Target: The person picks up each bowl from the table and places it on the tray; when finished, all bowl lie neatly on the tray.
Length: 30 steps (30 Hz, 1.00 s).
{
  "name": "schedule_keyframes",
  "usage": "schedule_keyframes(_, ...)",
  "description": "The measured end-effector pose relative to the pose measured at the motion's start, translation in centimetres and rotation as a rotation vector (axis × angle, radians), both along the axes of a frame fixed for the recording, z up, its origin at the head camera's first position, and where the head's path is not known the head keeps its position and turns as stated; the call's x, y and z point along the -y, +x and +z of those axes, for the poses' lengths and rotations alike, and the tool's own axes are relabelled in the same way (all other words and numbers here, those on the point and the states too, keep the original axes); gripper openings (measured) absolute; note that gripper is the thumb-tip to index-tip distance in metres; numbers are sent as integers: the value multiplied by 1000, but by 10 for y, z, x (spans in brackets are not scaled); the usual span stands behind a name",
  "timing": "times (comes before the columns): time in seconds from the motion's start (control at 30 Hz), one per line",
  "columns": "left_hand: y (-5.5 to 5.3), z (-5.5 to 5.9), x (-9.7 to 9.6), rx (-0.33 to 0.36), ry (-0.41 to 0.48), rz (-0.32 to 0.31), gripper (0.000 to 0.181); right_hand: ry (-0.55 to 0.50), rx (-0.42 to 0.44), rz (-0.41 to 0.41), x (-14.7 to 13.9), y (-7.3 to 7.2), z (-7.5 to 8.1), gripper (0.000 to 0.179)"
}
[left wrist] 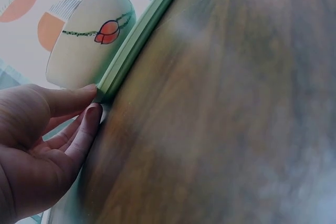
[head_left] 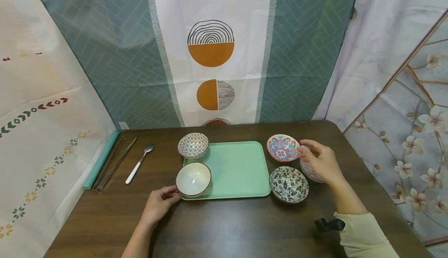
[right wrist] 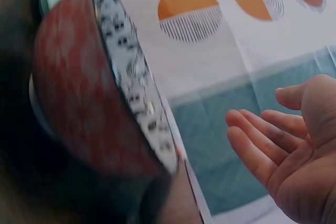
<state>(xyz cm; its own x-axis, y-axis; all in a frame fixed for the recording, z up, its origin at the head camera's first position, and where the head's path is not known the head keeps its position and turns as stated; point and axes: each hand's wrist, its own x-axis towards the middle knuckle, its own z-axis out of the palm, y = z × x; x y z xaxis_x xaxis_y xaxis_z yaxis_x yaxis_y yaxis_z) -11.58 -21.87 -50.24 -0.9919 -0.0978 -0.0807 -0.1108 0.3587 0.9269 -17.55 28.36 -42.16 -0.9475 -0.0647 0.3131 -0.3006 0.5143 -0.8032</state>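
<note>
The left hand (head_left: 160, 205) is pinching the green tray (head_left: 236, 172); toward the counter's (head_left: 227, 229) right edge, the right hand (head_left: 320, 160), grip apart, is hovering near the red-rimmed bowl (head_left: 281, 149).

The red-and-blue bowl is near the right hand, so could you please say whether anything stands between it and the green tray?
Nothing visible stands between the red-and-blue bowl and the green tray; the floral bowl sits off to the near side.
</note>
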Motion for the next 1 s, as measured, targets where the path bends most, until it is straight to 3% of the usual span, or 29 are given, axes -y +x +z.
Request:
schedule_keyframes(0.33, -1, -1, 2, 0, -2, -11, 30, 137, -55, -197, -45, 4, -9, 38)
schedule_keyframes(0.53, -1, -2, 2, 7, -1, -10, 30, 206, -21, -292, -65, 4, -16, 39)
schedule_keyframes(0.83, -1, -3, 3, 19, 4, -7, 31, 306, -5, -323, -85, 3, -37, 41)
schedule_keyframes(1.0, -2, -3, 4, 24, -2, -7, 32, 387, 44, -283, -89, 3, -45, 43)
